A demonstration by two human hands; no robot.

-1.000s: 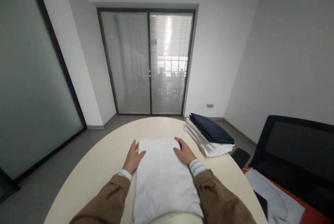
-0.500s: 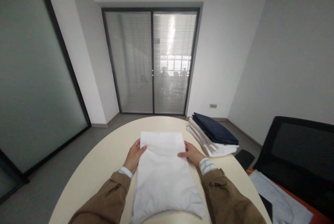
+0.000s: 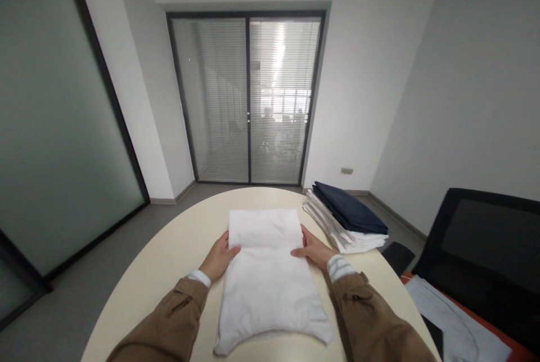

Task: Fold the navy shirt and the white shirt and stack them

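Observation:
A folded white shirt [image 3: 270,289] lies lengthwise before me, its curved neckline edge nearest to me. A crease crosses it at the height of my thumbs. My left hand [image 3: 219,255] grips its left side, thumb on top and fingers tucked at or under the edge. On the opposite side my right hand [image 3: 314,248] holds it the same way, its thumb lying on the cloth. The fingers under the fabric are partly hidden.
The shirt rests on a round cream table [image 3: 169,255]. At the right rim sits a pile of folded white clothes [image 3: 333,227] with a dark blue garment [image 3: 350,207] on top. A black mesh chair [image 3: 485,249] stands right, with a pale cloth [image 3: 459,317] on its orange seat.
Both hands have shifted slightly toward me along the shirt's sides. The shirt's near edge has drawn a little away from me, and a crosswise crease shows more plainly between the thumbs.

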